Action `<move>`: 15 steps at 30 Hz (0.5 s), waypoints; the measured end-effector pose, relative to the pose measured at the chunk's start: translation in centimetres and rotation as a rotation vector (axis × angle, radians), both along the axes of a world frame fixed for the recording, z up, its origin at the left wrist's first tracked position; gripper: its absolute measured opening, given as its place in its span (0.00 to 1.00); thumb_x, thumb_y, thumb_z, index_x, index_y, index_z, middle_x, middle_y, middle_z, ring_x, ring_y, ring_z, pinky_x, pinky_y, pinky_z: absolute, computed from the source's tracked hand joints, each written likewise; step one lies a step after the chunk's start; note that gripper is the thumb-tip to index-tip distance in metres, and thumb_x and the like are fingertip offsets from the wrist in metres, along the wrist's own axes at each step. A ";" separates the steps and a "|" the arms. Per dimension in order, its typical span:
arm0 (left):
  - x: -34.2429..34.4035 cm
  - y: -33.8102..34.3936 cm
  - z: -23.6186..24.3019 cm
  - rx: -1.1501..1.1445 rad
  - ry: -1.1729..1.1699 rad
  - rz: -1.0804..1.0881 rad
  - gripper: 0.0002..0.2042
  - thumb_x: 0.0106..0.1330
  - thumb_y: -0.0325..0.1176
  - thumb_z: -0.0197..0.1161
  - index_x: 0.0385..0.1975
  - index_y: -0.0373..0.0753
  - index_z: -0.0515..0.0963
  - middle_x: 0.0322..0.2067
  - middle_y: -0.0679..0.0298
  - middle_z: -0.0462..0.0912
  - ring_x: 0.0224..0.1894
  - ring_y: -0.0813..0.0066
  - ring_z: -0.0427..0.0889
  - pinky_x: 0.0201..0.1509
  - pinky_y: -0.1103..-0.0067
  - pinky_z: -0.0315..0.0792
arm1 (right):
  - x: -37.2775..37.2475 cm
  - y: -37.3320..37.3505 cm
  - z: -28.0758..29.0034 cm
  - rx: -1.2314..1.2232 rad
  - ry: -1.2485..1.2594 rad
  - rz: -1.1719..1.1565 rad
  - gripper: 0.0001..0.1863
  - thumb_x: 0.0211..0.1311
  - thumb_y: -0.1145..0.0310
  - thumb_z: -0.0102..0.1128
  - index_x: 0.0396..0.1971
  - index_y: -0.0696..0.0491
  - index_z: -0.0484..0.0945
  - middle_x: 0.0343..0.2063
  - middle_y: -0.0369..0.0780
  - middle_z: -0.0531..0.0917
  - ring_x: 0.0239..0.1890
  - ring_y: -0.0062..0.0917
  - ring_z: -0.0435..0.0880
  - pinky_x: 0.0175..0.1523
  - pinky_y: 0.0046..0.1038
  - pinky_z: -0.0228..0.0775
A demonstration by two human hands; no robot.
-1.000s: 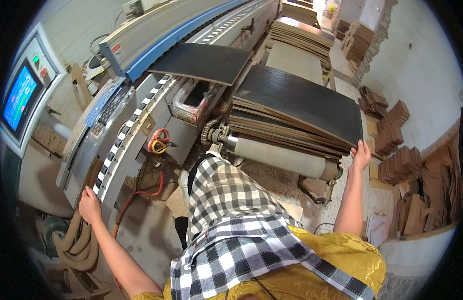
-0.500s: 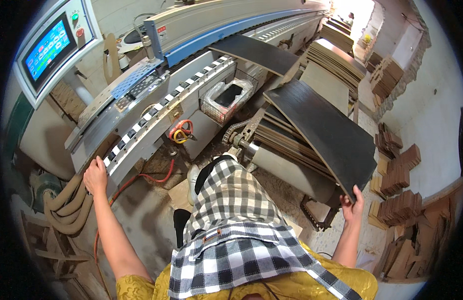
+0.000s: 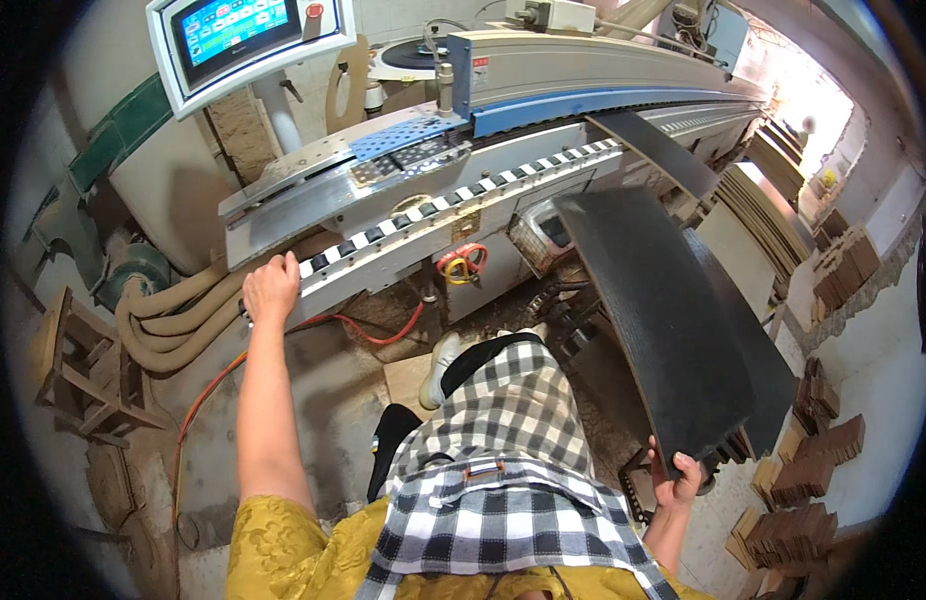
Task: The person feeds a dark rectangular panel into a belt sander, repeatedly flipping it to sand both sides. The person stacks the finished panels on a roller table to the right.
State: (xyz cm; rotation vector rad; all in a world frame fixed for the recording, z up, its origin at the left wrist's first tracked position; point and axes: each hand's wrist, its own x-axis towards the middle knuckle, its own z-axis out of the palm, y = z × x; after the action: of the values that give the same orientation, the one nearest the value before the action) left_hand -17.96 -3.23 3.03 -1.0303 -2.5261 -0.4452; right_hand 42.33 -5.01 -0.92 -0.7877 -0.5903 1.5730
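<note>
My right hand (image 3: 675, 478) grips the near end of a dark wood-grain board (image 3: 663, 310), thumb on top and fingers at its edge. The board slants up and away from me over a second black board (image 3: 748, 335) on the stack. My left hand (image 3: 272, 288) is closed around the near left end of a rail of black and white rollers (image 3: 423, 215) on the front of a long machine. Another dark board (image 3: 655, 150) lies farther along the machine, out of reach of both hands.
A control panel with a lit screen (image 3: 233, 28) stands at upper left. Scissors with red and yellow handles (image 3: 463, 264) hang on the machine's front. Thick hoses (image 3: 173, 325) and a wooden stool (image 3: 88, 365) are at left. Stacked panels (image 3: 768, 220) and brown strips (image 3: 803, 530) stand at right.
My right hand has drawn the top board toward the machine, off the line of the stack, uncovering the board below. My left hand stays on the rail's end. The view has turned right.
</note>
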 end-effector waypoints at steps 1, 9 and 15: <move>0.0 0.1 0.1 0.005 -0.003 0.005 0.21 0.61 0.47 0.43 0.21 0.38 0.77 0.22 0.48 0.78 0.29 0.51 0.77 0.40 0.64 0.68 | -0.4 0.5 0.0 -0.017 0.032 0.044 0.30 0.39 0.77 0.51 0.50 0.65 0.63 0.40 0.51 0.76 0.40 0.44 0.78 0.43 0.36 0.76; 0.3 -0.1 0.7 -0.013 -0.005 0.001 0.21 0.61 0.46 0.43 0.21 0.37 0.77 0.23 0.49 0.78 0.29 0.52 0.78 0.41 0.65 0.68 | -12.3 5.5 2.0 -0.014 0.011 0.521 0.25 0.44 0.77 0.52 0.47 0.67 0.66 0.41 0.51 0.76 0.43 0.42 0.77 0.49 0.36 0.72; 0.6 -0.1 0.8 -0.012 -0.024 0.000 0.21 0.61 0.47 0.44 0.21 0.37 0.78 0.23 0.49 0.78 0.29 0.52 0.78 0.41 0.66 0.68 | -22.0 5.4 2.4 0.049 0.086 0.944 0.27 0.51 0.71 0.59 0.50 0.64 0.63 0.44 0.50 0.75 0.47 0.35 0.75 0.50 0.32 0.70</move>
State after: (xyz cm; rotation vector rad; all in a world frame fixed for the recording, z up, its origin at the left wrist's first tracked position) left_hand -17.33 -3.32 3.83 -1.0349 -2.5534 -0.4454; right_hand 20.34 0.36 1.43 -0.3936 -1.0159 2.4146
